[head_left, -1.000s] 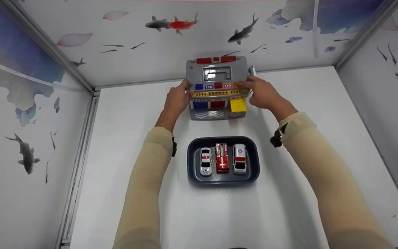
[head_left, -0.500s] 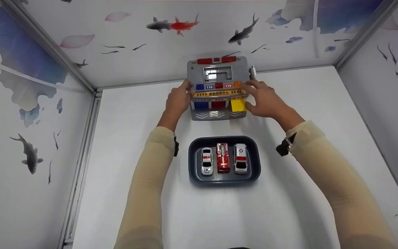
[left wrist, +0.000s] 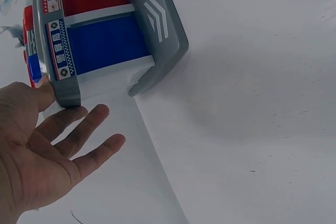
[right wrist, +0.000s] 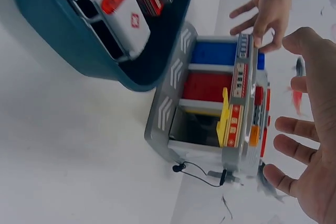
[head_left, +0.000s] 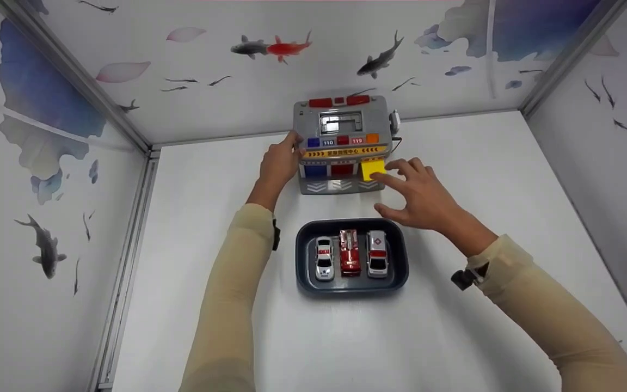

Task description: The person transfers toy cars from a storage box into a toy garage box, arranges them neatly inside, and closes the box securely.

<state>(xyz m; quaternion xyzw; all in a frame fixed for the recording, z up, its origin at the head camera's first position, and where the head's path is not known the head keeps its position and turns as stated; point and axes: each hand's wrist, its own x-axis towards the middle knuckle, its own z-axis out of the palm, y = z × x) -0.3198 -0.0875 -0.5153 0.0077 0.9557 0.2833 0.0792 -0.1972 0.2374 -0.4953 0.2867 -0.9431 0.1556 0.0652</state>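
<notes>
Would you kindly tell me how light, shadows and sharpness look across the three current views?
Head: fairly clear, small highlights on the red toy truck, soft shadow on the white table beside the right sleeve; left wrist: greyish, a broad soft shadow near the toy station; right wrist: bluish cast, the toy ambulance slightly soft.

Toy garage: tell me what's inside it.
Under the open yellow door of the toy garage, the right wrist view shows a dim bay, with no car in the part visible. The closed blue door and red door cover the other two bays, so their contents are hidden.
</notes>
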